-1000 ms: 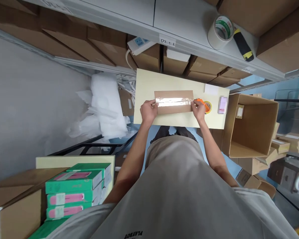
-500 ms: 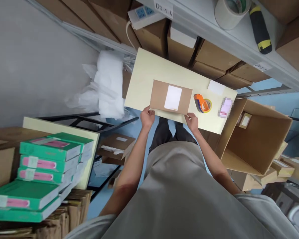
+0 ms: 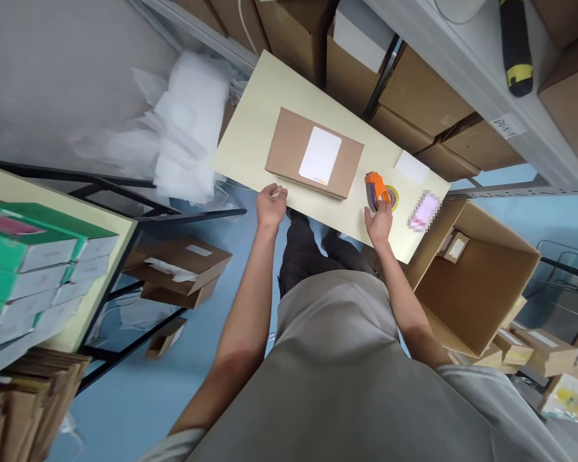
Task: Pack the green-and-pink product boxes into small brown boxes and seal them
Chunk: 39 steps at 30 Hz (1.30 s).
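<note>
A flat brown cardboard parcel (image 3: 289,144) with a white label (image 3: 320,155) lies on the pale yellow table (image 3: 255,128). My left hand (image 3: 271,204) rests at the table's near edge, just below the parcel's left corner, fingers curled with nothing seen in them. My right hand (image 3: 380,221) reaches to the orange tape dispenser (image 3: 376,190) right of the parcel, with its fingers at the dispenser's near side; whether they grip it is unclear.
A white slip (image 3: 411,167) and a blurred pink item (image 3: 422,212) lie at the table's right end. An open cardboard box (image 3: 476,282) stands to the right. Shelves of cartons (image 3: 414,96) run behind, white packing foam (image 3: 183,141) to the left, green boxes (image 3: 24,256) at far left.
The parcel was turned from its taped side to its label side and laid flat. Both hands let go of it. My right hand moved to the tape dispenser. The view shifted left.
</note>
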### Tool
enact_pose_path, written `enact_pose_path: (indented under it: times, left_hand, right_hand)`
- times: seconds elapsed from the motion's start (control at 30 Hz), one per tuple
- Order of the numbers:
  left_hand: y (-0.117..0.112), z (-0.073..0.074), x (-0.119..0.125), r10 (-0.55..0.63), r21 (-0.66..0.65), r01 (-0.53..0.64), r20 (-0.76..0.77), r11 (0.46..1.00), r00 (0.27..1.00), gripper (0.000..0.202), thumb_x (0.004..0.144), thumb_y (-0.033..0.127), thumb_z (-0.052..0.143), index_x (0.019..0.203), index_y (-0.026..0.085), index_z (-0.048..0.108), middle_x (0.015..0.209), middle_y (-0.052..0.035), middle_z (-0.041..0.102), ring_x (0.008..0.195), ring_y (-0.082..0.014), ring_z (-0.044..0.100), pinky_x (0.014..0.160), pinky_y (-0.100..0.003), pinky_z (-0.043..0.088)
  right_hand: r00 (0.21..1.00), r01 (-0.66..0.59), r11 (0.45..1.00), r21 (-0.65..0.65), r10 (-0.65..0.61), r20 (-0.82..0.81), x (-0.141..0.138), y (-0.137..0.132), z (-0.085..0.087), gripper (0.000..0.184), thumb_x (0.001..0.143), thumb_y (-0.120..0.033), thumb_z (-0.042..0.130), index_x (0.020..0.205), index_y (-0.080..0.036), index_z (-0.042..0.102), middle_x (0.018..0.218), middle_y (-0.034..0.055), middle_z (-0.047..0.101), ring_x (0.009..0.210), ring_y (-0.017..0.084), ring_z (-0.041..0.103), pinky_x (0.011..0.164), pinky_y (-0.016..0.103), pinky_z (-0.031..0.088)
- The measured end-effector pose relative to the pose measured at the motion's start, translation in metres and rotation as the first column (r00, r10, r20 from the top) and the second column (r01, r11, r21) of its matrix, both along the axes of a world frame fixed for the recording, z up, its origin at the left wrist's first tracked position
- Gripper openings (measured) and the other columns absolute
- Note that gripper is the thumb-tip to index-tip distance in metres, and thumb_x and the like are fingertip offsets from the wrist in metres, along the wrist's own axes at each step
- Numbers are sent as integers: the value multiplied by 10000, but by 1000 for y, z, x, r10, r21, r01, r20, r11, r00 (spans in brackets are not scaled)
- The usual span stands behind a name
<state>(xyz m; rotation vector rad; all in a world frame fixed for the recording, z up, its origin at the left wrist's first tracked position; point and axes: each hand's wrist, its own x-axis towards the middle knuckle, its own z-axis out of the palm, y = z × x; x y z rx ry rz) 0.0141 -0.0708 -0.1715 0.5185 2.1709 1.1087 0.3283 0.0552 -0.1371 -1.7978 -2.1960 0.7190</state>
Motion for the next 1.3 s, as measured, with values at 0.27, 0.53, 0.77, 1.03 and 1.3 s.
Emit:
enact_pose_path:
  times: [0.27,0.53,0.77,1.03,1.3]
  left_hand:
    - [-4,26,91,-27,73,6,288,997,957,519,949,283,760,1445,142,702,1558,-253,706,1331,-333,782,1208,-504,599]
    - [56,15,71,-56,161,18,234,987,971,658,975,289,750,1603,162,601,1723,-241,566,1381,-321,757,1264,-480,552]
    - [32,50,98,-269,221,215,254,951,929,392,989,362,732,1340,192,763,1389,-155,817,1220,-275,815,1177,-471,622]
    - [6,112,146,-390,336,332,122,881,913,281,1037,423,716,1239,239,788,1237,-90,819,1032,-223,797,1008,-397,671]
    - [-4,114,126,-519,323,477,53,818,853,282,1081,459,654,1204,257,808,1272,-90,810,1072,-247,793,1027,-405,657]
  right_hand:
    - [991,65,994,-84,-55,120,-21,26,-26,527,1062,-388,576,1428,-9,567,1383,372,689,1385,447,649,1276,720,395]
    - [989,150,976,-159,-151,7,-17,44,-16,551,1058,-392,542,1461,-16,555,1361,350,714,1278,441,712,1227,718,459]
    - [878,-31,927,-373,-153,-453,13,19,35,627,1067,-730,529,1341,-188,682,1336,173,801,1282,305,732,1165,532,589]
    - [720,-184,818,-545,-265,-641,-27,-38,88,724,972,-865,622,1297,-232,750,1325,144,829,1292,320,761,1170,520,603]
    - [678,-183,734,-654,-388,-625,-35,-45,90,711,875,-877,760,1159,-226,797,1144,104,864,1220,318,790,1115,487,631]
